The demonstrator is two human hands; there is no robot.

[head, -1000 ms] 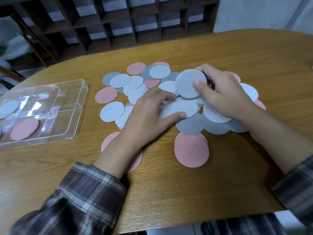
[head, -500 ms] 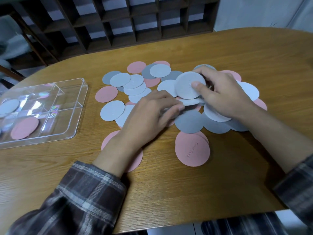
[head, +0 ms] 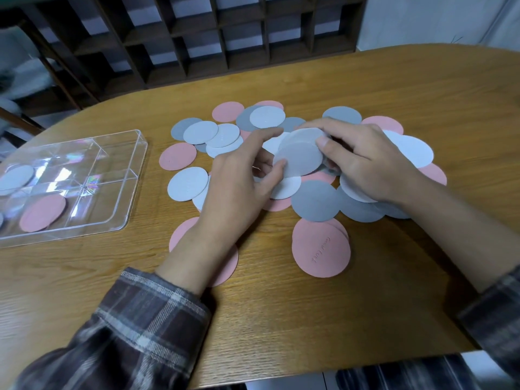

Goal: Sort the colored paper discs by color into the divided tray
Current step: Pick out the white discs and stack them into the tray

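My left hand (head: 239,178) and my right hand (head: 365,161) met over the middle of the loose pile of discs (head: 225,136) on the tabletop (head: 281,319). Between them they gripped a stack of pale grey discs (head: 301,159), tilted up toward me above the others. My left thumb pinched the stack's near-left edge while the forefinger reached across its far rim. My right thumb pressed down on its right edge, with the fingers curled underneath (at least two edges showed, though I could not count the stack for certain). Just below the stack lay a dark grey disc (head: 315,199), overlapping a pink one, and nearer to me sat two pink discs (head: 320,249), one almost squarely on top of the other. Another pink disc (head: 180,235) lay partly hidden under my left wrist. Pale grey, dark grey and pink discs fanned out to the left, behind and to the right of my hands, many overlapping. The clear divided tray (head: 135,175) stood on the left of the tabletop, well apart from the pile. It held a pink tray disc (head: 42,213) in a near compartment and a pale tray disc (head: 15,177) in the compartment behind it. My plaid sleeve (head: 146,319) covered the left forearm.
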